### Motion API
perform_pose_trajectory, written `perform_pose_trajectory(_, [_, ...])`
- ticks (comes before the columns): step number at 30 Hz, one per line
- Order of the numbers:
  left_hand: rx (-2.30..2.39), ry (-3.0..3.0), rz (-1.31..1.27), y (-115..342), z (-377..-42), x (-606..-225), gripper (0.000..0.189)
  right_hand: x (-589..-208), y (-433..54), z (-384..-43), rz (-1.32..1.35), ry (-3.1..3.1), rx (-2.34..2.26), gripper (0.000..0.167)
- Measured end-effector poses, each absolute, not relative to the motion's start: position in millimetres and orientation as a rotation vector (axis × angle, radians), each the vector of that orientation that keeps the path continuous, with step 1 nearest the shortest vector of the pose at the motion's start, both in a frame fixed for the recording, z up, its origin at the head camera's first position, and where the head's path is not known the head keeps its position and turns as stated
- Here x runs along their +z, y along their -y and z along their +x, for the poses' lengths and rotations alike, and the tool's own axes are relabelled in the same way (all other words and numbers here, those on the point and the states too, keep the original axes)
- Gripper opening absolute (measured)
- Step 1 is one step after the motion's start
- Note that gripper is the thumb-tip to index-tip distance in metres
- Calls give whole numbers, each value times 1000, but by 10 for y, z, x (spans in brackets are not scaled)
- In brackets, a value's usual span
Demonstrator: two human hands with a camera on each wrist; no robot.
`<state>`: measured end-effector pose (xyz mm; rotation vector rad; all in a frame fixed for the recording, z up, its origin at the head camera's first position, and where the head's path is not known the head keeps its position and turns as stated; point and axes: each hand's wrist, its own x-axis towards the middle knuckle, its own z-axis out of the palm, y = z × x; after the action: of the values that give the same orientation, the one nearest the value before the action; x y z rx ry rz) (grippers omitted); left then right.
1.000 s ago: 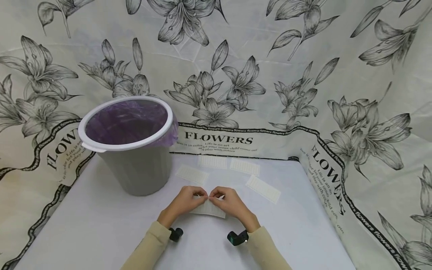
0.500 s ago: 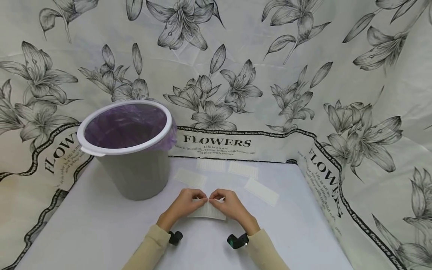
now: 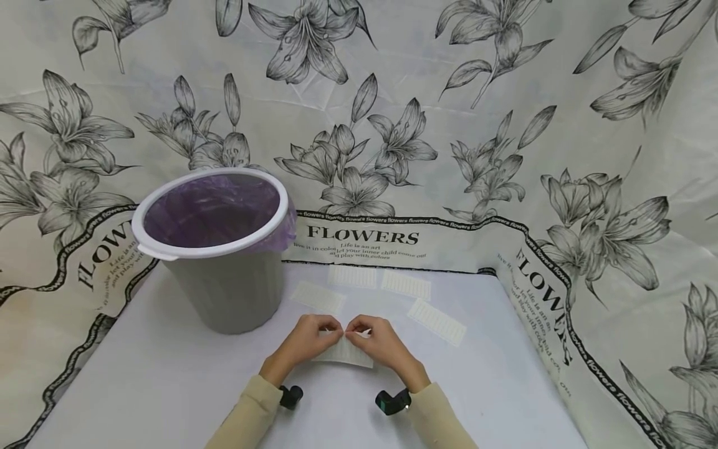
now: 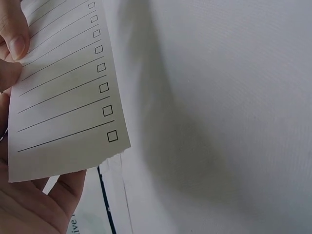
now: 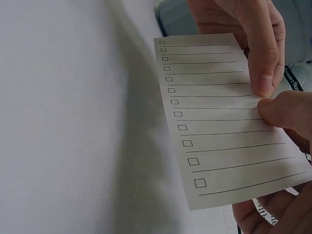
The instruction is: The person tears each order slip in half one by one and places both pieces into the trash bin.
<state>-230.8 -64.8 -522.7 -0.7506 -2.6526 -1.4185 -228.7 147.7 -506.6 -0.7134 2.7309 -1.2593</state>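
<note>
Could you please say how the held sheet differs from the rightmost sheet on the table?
The held sheet is pinched and tilted; the rightmost sheet lies flat on the table. In the head view, the held sheet is partly covered, while the rightmost sheet shows whole. Both are pale, ruled oblongs.

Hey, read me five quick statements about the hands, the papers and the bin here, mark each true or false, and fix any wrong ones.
1. The left hand and right hand both pinch the held sheet. True.
2. The held sheet has no printed boxes. False: a column of small boxes runs down one side.
3. Four other sheets lie on the table. True.
4. The bin stands right of both hands. False: it stands to their left.
5. The bin is unlined. False: it has a purple liner.
</note>
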Motion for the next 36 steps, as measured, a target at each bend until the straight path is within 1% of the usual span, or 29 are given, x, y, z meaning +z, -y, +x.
perform_pose_trajectory(9, [-1397,2660,-740,660,-2340,-5253,12,-5077,-1465,-2297,-727,-2694,-1332,10])
perform_pose_trajectory(16, [-1452,2655,-704,666,-2342,-5202,14,-5079,-1453,-2304,-746,-2687,-1348,11])
perform_pose_trajectory(36, [-1533,2659,-643,704,-2393,-5240,16,-5089,-1454,-2286,-756,-2711,-1356,10])
